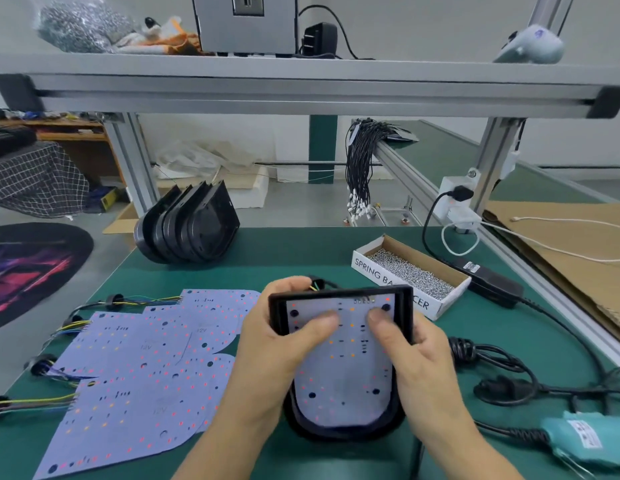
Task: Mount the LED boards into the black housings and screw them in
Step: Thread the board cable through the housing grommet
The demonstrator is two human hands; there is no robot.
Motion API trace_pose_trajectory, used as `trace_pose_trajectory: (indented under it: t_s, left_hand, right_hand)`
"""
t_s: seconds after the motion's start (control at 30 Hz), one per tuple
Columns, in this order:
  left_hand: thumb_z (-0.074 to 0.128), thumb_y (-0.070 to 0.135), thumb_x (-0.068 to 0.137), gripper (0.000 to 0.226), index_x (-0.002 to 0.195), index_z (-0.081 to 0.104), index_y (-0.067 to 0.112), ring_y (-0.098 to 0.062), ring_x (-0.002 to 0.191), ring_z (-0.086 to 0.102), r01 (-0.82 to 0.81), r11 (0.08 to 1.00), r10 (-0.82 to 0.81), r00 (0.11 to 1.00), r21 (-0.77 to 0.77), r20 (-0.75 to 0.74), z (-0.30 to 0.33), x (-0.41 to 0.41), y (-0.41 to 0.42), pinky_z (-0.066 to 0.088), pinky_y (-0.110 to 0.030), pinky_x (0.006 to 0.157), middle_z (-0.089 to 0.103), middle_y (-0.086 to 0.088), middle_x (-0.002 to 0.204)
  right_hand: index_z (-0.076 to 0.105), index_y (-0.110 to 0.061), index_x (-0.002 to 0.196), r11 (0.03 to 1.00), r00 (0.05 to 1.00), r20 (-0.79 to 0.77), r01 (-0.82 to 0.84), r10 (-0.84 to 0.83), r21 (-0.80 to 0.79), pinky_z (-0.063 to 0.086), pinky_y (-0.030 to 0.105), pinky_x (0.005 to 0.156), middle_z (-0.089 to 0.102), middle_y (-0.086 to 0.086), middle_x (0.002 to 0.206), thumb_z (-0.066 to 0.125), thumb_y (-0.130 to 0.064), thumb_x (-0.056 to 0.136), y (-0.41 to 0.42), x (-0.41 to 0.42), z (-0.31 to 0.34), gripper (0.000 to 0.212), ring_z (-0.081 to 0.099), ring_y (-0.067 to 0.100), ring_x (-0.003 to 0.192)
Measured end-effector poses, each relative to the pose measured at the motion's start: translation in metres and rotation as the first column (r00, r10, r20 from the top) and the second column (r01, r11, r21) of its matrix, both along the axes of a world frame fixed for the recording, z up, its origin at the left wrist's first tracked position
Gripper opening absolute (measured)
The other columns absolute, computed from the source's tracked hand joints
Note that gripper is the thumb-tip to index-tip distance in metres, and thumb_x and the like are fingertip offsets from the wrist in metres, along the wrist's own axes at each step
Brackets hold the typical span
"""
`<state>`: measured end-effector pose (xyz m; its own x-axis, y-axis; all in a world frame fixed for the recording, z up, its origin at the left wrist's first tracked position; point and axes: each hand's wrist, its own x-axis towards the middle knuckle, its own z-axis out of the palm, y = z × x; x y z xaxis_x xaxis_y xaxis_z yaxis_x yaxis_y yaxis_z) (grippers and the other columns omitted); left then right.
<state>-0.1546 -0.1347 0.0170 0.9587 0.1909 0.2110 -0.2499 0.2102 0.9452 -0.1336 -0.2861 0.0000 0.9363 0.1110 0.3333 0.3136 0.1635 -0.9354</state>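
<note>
I hold a black housing (341, 358) over the green worktop (284, 251), its squared end away from me and its rounded end toward me, with an LED board (343, 372) lying inside it. My left hand (267, 344) wraps round the housing's left rim, fingers curled behind it and thumb pressed flat on the board's face. My right hand (416, 351) grips the right rim the same way, its thumb also down on the board. Coloured wires (313, 287) come out at the far edge of the housing by my left fingers. To the left, more LED boards (135, 368) lie flat and overlapping on the worktop, their wire leads trailing off to the left. Farther back, a row of empty black housings (187, 233) stands on edge, leaning together. To the right sits an open cardboard box of screws (410, 271), and beyond it a black power adapter (488, 282) with its cable looping across the worktop. A teal-wrapped tool (585, 441) lies near my right wrist.
</note>
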Motion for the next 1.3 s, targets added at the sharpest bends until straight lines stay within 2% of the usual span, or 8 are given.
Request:
trace_pose_trajectory:
  t_s: [0.13,0.3,0.43,0.57,0.77,0.93,1.1,1.3]
  left_hand:
    - [0.082,0.029,0.063,0.046,0.106,0.071,0.022,-0.017,0.099,0.068,0.194,0.975,-0.208,0.968,0.110,0.137,-0.004,-0.003,0.017,0.051,-0.020,0.079,0.073,-0.005,0.105]
    - [0.076,0.029,0.080,0.043,0.118,0.063,0.014,-0.031,0.106,0.066,0.303,0.932,-0.340,0.921,0.201,0.190,-0.013,-0.001,0.031,0.053,-0.033,0.088,0.070,-0.010,0.112]
    - [0.074,0.008,0.081,0.037,0.117,0.065,0.011,-0.039,0.103,0.064,0.458,0.848,-0.504,0.853,0.267,0.134,-0.017,0.009,0.030,0.047,-0.066,0.087,0.069,-0.015,0.111]
    - [0.077,0.013,0.080,0.043,0.121,0.063,0.014,-0.036,0.100,0.067,0.456,0.779,-0.525,0.850,0.430,0.049,-0.015,0.008,0.023,0.054,-0.050,0.088,0.071,-0.010,0.110]
    - [0.075,0.022,0.075,0.037,0.112,0.067,0.023,-0.021,0.099,0.068,0.340,0.847,-0.399,0.914,0.409,0.067,-0.002,-0.003,0.027,0.057,-0.030,0.081,0.072,-0.005,0.108]
    - [0.075,0.020,0.062,0.053,0.114,0.066,0.025,-0.013,0.090,0.065,0.399,0.812,-0.445,0.895,0.425,0.010,0.003,-0.008,0.036,0.050,-0.020,0.077,0.068,0.000,0.105]
    - [0.069,0.068,0.063,0.062,0.097,0.071,0.017,-0.021,0.094,0.066,0.461,0.886,-0.461,0.867,-0.047,-0.192,0.016,0.007,0.049,0.049,-0.039,0.082,0.066,-0.005,0.107]
    - [0.064,0.049,0.065,0.045,0.095,0.070,0.016,-0.015,0.072,0.066,0.450,0.880,-0.363,0.845,0.155,-0.393,0.055,0.040,0.021,0.054,-0.030,0.063,0.070,0.001,0.087]
  right_hand:
    - [0.067,-0.022,0.114,0.912,0.918,-0.041,-0.397,0.395,-0.099,0.050,0.026,0.088,0.070,-0.001,0.111,0.066,-0.025,0.078,-0.018,0.006,0.003,0.036,0.065,0.016,0.103]
    - [0.058,-0.005,0.128,0.474,0.464,-0.105,-0.841,0.880,0.260,0.038,0.035,0.107,0.058,0.006,0.133,0.060,-0.010,0.075,-0.043,0.021,0.018,0.053,0.052,0.021,0.123]
    - [0.066,-0.005,0.111,0.707,0.553,-0.470,-0.657,0.688,0.262,0.042,0.025,0.063,0.065,0.005,0.084,0.060,-0.055,0.081,-0.022,0.037,0.023,0.059,0.059,0.012,0.065]
    - [0.067,-0.013,0.086,0.855,0.708,-0.479,-0.420,0.519,0.305,0.025,0.012,0.034,0.050,-0.001,0.054,0.061,-0.039,0.075,0.007,0.049,0.039,0.029,0.029,0.002,0.036]
    - [0.057,-0.010,0.076,0.962,0.864,-0.473,-0.045,0.173,0.270,0.019,0.012,0.033,0.033,-0.008,0.046,0.051,-0.015,0.097,0.021,0.066,0.039,0.022,0.023,0.002,0.037]
    - [0.056,-0.012,0.081,0.962,0.861,-0.471,-0.068,0.191,0.265,0.025,0.013,0.035,0.040,-0.005,0.052,0.048,-0.021,0.099,0.024,0.065,0.039,0.022,0.033,0.003,0.037]
    - [0.056,-0.014,0.080,0.981,0.917,-0.377,-0.067,0.132,0.181,0.025,0.013,0.037,0.042,-0.006,0.052,0.048,-0.022,0.099,0.027,0.061,0.042,0.022,0.033,0.001,0.038]
    - [0.059,-0.009,0.078,0.997,0.982,-0.177,-0.073,0.069,-0.017,0.028,0.013,0.044,0.041,-0.006,0.054,0.053,-0.024,0.096,0.033,0.050,0.047,0.024,0.034,0.003,0.046]
